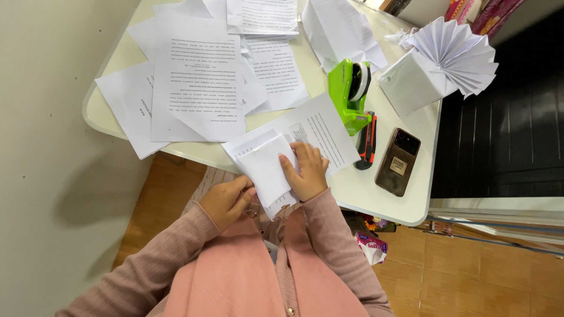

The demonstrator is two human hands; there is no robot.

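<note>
A folded white paper (pixel 265 167) lies at the near edge of the white table (pixel 411 202), on top of a printed sheet (pixel 323 126). My right hand (pixel 305 170) lies flat on the fold's right side, fingers pressing it down. My left hand (pixel 226 199) pinches the fold's near left corner between thumb and fingers, just off the table edge.
Several printed sheets (pixel 197 76) cover the table's left and far side. A green tape dispenser (pixel 351 94), an orange and black utility knife (pixel 367 141) and a phone (pixel 398 161) lie to the right. A white box with a pleated paper fan (pixel 452 61) stands at the far right.
</note>
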